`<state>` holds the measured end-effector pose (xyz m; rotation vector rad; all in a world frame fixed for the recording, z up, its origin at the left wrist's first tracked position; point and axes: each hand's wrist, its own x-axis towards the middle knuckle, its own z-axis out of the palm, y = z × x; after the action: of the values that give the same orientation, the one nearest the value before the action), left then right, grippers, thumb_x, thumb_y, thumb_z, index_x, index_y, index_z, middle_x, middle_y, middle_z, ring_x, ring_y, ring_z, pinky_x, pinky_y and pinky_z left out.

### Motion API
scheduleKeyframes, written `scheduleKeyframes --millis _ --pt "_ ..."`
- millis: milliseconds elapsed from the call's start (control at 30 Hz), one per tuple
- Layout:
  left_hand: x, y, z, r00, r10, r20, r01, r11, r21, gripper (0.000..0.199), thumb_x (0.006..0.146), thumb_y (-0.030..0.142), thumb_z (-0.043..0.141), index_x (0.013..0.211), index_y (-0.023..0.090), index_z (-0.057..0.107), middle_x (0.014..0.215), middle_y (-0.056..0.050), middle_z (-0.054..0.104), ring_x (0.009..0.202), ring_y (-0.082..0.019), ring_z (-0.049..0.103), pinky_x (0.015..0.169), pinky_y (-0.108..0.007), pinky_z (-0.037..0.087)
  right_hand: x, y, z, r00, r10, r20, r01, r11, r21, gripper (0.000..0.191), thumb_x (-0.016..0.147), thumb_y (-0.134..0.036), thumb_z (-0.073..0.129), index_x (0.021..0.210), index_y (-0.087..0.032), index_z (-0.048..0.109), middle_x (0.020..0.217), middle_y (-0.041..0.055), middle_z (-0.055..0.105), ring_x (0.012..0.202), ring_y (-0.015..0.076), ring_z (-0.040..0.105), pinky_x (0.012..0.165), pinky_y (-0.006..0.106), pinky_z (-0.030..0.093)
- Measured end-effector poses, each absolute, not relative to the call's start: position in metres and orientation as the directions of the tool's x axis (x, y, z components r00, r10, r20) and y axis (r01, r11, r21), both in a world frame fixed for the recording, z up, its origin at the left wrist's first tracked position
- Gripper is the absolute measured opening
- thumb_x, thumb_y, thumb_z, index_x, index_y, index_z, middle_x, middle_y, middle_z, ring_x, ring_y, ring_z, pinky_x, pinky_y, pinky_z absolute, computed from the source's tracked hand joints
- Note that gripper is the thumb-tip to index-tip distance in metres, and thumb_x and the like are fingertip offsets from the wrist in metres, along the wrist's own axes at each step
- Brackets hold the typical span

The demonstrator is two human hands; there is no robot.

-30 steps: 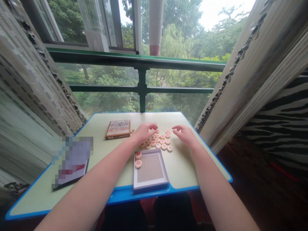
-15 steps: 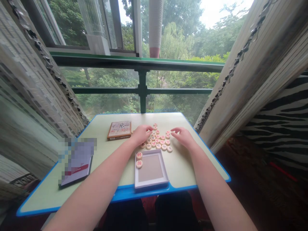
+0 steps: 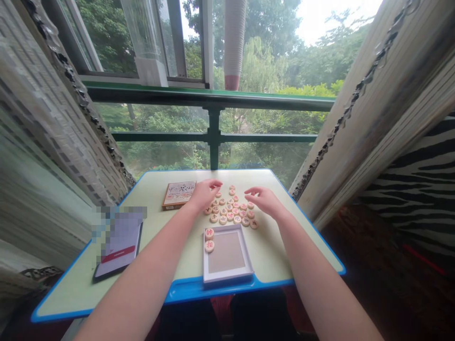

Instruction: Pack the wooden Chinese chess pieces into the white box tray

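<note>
Round wooden Chinese chess pieces (image 3: 230, 216) with red or dark characters lie in a loose cluster at the middle of the table. My left hand (image 3: 206, 193) is over the cluster's left side, beside the box lid, its fingers stretched out above a piece (image 3: 218, 194). My right hand (image 3: 263, 201) hovers at the cluster's right edge, fingers apart and nothing seen in them. In front lies an open shallow white box tray (image 3: 248, 265). Two red-character pieces, one piece (image 3: 209, 233) behind another piece (image 3: 209, 246), sit along its left side.
A printed box lid (image 3: 174, 195) lies at the back left of the pale, blue-edged table (image 3: 273, 251). Further left rests a tablet-like device (image 3: 119, 258), partly blurred out. Behind the table run a green railing (image 3: 213, 125) and windows, with curtains (image 3: 322, 123) at both sides.
My left hand has shifted left, uncovering more pieces on that side. My right hand has moved left and slightly farther away. The two pieces in the tray have not moved. The view has shifted slightly.
</note>
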<state>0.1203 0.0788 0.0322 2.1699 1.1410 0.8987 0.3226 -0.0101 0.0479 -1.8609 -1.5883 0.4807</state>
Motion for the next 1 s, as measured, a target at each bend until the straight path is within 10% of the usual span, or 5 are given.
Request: scheduleKeyframes --millis 1000 --pt "0.118 0.084 0.024 0.419 0.866 0.274 0.587 -0.488 0.646 0.032 0.079 0.014 0.044 0.099 0.017 0.068 0.102 -0.005 0.069 0.097 -0.018 0.062 0.089 -0.028 0.047 0.343 0.006 0.027 0.228 0.938 0.262 0.806 -0.031 -0.592 0.022 0.074 -0.023 0.055 0.088 -0.018 0.071 0.089 0.0061 0.063 0.074 0.0137 0.056 0.075 0.025 0.042"
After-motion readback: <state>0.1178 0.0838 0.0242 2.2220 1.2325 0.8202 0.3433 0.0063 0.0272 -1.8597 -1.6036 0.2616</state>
